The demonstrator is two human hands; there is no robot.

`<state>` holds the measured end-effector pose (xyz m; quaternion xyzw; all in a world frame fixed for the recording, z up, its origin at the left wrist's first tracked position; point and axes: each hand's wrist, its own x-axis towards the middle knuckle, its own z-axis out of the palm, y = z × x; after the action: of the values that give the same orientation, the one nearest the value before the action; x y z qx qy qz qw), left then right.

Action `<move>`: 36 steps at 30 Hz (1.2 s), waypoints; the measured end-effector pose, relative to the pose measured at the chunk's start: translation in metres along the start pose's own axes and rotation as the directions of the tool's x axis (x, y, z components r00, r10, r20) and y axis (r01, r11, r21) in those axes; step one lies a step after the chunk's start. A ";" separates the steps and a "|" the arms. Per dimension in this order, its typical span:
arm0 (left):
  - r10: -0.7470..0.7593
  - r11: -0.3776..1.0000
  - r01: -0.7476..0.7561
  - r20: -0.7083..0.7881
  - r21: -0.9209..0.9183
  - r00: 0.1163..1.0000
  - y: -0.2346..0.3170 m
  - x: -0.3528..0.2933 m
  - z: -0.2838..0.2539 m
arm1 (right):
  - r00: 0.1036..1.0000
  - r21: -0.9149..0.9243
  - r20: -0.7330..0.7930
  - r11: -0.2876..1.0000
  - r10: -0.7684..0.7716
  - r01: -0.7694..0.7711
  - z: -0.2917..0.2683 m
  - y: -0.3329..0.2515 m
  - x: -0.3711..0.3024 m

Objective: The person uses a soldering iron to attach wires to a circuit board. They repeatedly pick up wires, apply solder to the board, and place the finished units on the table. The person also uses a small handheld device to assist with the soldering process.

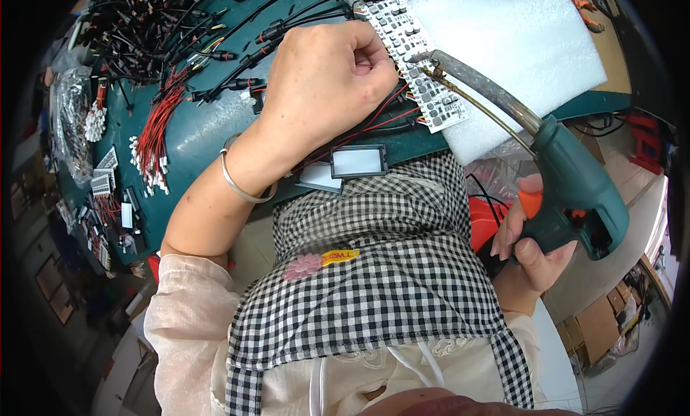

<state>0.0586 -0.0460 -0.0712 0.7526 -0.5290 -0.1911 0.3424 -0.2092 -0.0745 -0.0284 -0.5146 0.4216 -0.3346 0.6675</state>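
Note:
My left hand (316, 85) is closed in a pinch at the left edge of a white strip of circuit boards (445, 114), with a thin red wire (365, 66) at its fingertips. My right hand (535, 265) grips a dark green soldering gun (578, 175) with an orange trigger (530, 204). Its bent metal tip and a thin brass feed tube (489, 111) meet over the boards, just right of my left fingers. Black cables with red and black leads run up to the boards' left edge, partly hidden by my left hand.
The boards lie on white foam (517, 49) on a green table mat (194, 114). Two small framed panels (359, 161) sit at the front edge. At the left are a heap of black cables (144, 21), red wires with white plugs (165, 114), and a plastic bag (70, 121). Orange-handled pliers (588, 14) lie far right.

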 end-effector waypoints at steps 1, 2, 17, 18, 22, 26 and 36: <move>-0.004 1.000 0.004 0.002 -0.009 1.000 0.000 -0.001 0.000 | 1.000 -0.001 0.005 1.000 0.003 -0.003 0.000 0.000 0.001; -0.008 1.000 0.008 0.005 -0.018 1.000 0.001 -0.001 0.000 | 1.000 0.001 0.019 1.000 0.009 -0.009 -0.001 -0.001 0.002; 0.008 1.000 -0.004 0.116 -0.027 0.993 -0.002 0.007 -0.006 | 0.999 -0.015 -0.041 0.999 0.029 -0.030 0.003 0.001 0.001; -0.002 1.000 0.006 0.117 -0.026 0.993 -0.002 0.006 -0.006 | 0.999 -0.018 -0.046 0.999 0.026 -0.027 0.003 0.001 0.001; -0.021 0.999 0.024 0.117 -0.021 0.993 -0.001 0.006 -0.004 | 0.999 -0.033 -0.034 0.999 0.028 -0.030 0.001 0.001 0.000; -0.002 1.000 0.004 0.113 -0.010 0.994 0.000 0.006 -0.004 | 0.999 -0.054 -0.041 0.998 0.033 -0.035 0.001 0.001 -0.002; 0.008 1.000 -0.009 0.096 0.014 0.995 -0.001 0.005 -0.004 | 1.000 -0.141 -0.012 0.990 -0.006 0.005 -0.001 0.002 -0.002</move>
<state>0.0641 -0.0492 -0.0688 0.7427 -0.5493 -0.2219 0.3121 -0.2106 -0.0727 -0.0302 -0.5594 0.4469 -0.3091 0.6260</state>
